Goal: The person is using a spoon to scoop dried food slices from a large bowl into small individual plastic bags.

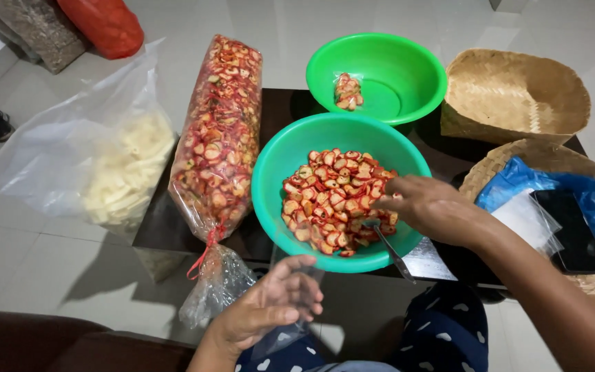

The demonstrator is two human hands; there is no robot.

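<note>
Looking down through the head camera, I am seeing the right hand reaching into the teal bowl at the centre of the frame, its fingers closed together on a metal spoon whose handle is sticking out over the bowl's near rim. The bowl is holding a heap of red-edged cracker slices, and the spoon's tip is sitting in that heap. Lower in the frame, the left hand is hovering over my lap, fingers curled and pinching a small clear plastic bag, which is hanging just below the bowl. Left of the bowl, a long clear sack of the same crackers is lying on the dark low table, tied with a red string. Behind the teal bowl, a bright green bowl is holding one small filled packet. At the left a big clear sack of pale sticks is resting on the floor. At the right, two woven baskets are sitting, the nearer one holding a blue bag and a black phone.
</note>
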